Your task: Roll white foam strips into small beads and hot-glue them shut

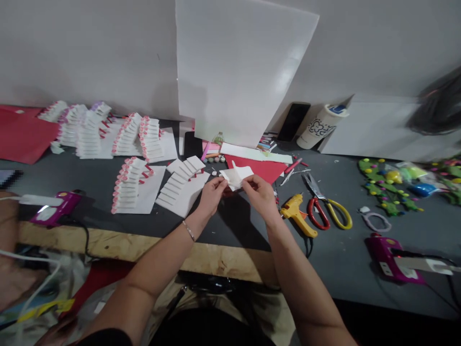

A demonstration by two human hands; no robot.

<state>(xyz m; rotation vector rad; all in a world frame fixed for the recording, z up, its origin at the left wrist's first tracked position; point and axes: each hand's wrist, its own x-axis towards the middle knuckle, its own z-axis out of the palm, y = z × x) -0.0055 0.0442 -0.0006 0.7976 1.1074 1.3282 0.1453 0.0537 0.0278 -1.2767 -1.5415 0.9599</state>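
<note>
Between my two hands is a small piece of white paper [236,177], creased, with a narrow strip standing up from it. My left hand [213,192] pinches its left edge with thumb and fingertips. At the right edge my right hand [260,191] pinches it in the same way. Just beyond lies a red paper sheet [272,169] on the dark table. To the left of my left hand, white cards [176,186] form a fanned row on a flat white sheet. A yellow glue gun [298,215] lies to the right of my right hand.
Scissors [322,204] with red and yellow handles lie right of the glue gun. Several fanned card rows [127,185] with pink edges stand at left. A paper cup [319,127] and a phone [294,121] stand at the back. Purple power sockets [391,262] sit at both sides.
</note>
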